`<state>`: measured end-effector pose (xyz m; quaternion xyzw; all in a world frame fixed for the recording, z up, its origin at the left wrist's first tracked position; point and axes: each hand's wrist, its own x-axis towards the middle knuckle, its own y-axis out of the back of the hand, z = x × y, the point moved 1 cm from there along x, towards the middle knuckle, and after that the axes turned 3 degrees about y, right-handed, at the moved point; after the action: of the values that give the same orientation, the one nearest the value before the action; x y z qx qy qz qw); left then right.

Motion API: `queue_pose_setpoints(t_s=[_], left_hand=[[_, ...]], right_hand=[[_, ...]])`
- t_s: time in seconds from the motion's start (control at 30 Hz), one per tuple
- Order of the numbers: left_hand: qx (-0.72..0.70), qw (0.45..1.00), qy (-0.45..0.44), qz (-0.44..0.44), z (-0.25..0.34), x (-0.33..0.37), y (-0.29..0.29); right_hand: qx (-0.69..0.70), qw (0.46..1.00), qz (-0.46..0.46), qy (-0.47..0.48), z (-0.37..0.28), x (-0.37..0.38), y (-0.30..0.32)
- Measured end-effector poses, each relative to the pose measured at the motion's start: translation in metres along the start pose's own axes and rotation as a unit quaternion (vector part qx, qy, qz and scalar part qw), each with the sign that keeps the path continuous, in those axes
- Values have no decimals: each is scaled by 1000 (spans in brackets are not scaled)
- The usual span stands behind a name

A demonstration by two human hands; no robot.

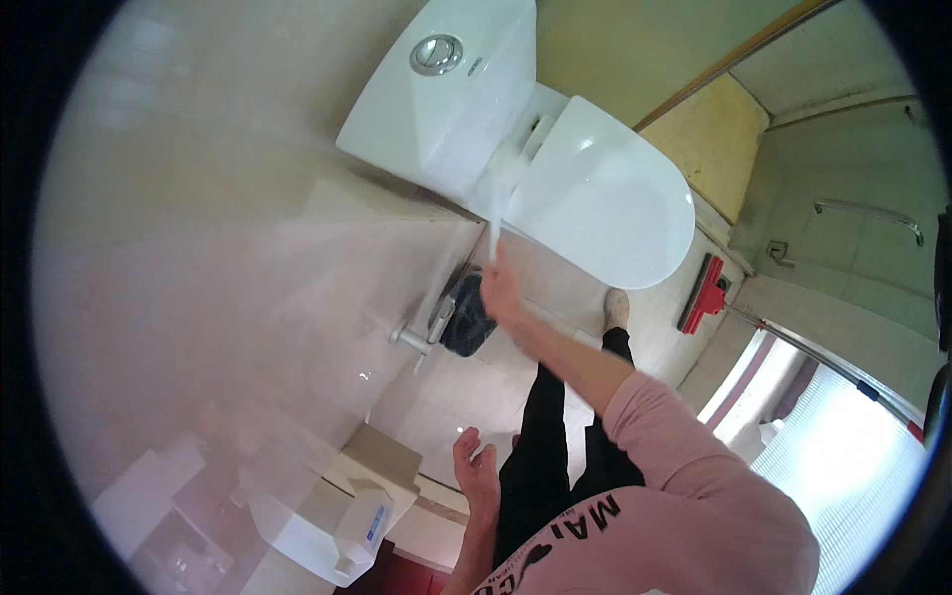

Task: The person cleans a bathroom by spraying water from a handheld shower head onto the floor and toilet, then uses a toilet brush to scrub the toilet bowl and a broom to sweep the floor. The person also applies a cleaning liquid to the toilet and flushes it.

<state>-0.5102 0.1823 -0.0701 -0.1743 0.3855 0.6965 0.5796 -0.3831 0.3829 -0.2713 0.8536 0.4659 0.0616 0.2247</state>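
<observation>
My right hand (503, 294) is closed around the thin white handle of a brush (495, 233). It reaches forward beside the toilet, and the brush's pale head is smeared by motion at the hinge end of the seat. The toilet's white lid (605, 198) is down, and the white cistern (466, 89) with a round chrome flush button stands behind it. My left hand (477, 474) hangs near my legs with its fingers loosely curled and apart, and nothing shows in it.
A black bin (468, 322) stands by the left wall, next to a pale wall-mounted holder (426, 337). A red-headed floor squeegee (706, 295) with a long pole leans at right. At lower left are a cardboard box (375, 456) and a white container (362, 526).
</observation>
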Motion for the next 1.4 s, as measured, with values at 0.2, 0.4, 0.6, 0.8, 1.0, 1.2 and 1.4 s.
queue_pose_setpoints(t_s=[0.2, 0.4, 0.6, 0.8, 1.0, 1.2, 1.4], left_hand=[[-6, 999, -36, 35, 14, 14, 4], [1, 998, -25, 59, -8, 13, 16], [-9, 999, -26, 26, 7, 12, 6], [-23, 999, -40, 18, 24, 17, -2], [-15, 999, -29, 17, 17, 14, -8], [-8, 999, -32, -9, 17, 16, -15], [-5, 1000, -19, 17, 6, 17, -12]], right_hand=[[65, 991, 3, -119, 4, 146, 13], [131, 967, -107, -188, -6, 164, 19], [55, 972, -151, -173, 3, -36, -4], [95, 966, -180, -160, -41, -70, 59], [1, 990, -121, -79, -35, -47, 116], [-196, 976, 66, 65, 65, 174, 168], [-203, 978, 30, 26, 45, 157, 148]])
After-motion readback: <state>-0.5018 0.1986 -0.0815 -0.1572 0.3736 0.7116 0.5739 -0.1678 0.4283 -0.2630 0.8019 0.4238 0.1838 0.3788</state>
